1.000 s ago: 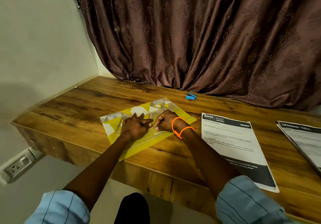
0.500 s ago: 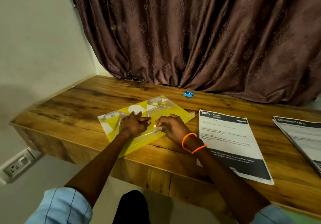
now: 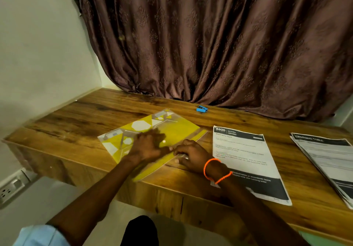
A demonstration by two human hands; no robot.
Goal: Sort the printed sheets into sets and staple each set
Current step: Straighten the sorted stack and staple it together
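Observation:
A yellow patterned plastic folder (image 3: 177,129) lies at an angle on the wooden desk (image 3: 99,115). My left hand (image 3: 148,145) rests palm down on its middle, blurred by motion. At the folder's near right edge my right hand (image 3: 192,154), with an orange band at the wrist, curls its fingers over the clear flap. One printed sheet (image 3: 246,158) with a black header lies to the right of the folder. A stack of printed sheets (image 3: 328,161) sits at the far right. The small blue stapler (image 3: 202,109) sits behind the folder near the curtain.
A brown curtain (image 3: 219,45) hangs along the back of the desk, and a pale wall closes the left side. A wall socket (image 3: 11,187) is low on the left. The desk's front edge runs just under my forearms.
My right hand has drawn back from the folder's middle to its near right edge. My left hand has shifted a little to the right on the folder.

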